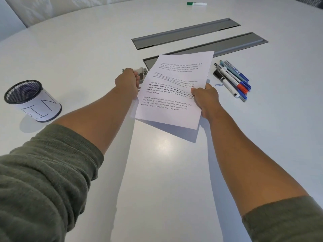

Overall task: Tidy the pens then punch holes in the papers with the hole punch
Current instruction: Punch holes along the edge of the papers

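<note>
A printed sheet of paper (173,88) is lifted above the white table, casting a shadow beneath. My right hand (206,98) pinches its right edge. My left hand (127,82) is closed around the metal hole punch (140,71), which sits at the paper's left edge. Whether the paper's edge is inside the punch is hidden. Several pens and markers (231,79) lie side by side on the table to the right of the paper. A black mesh pen cup (32,100) with a white paper label stands at the left, empty as far as I can see.
Two grey cable-slot covers (185,34) (236,44) are set into the table behind the paper. A green-capped marker (196,4) lies far back. A small blue paper clip (218,84) rests between the paper and the pens. The table's curved edge runs along the back left.
</note>
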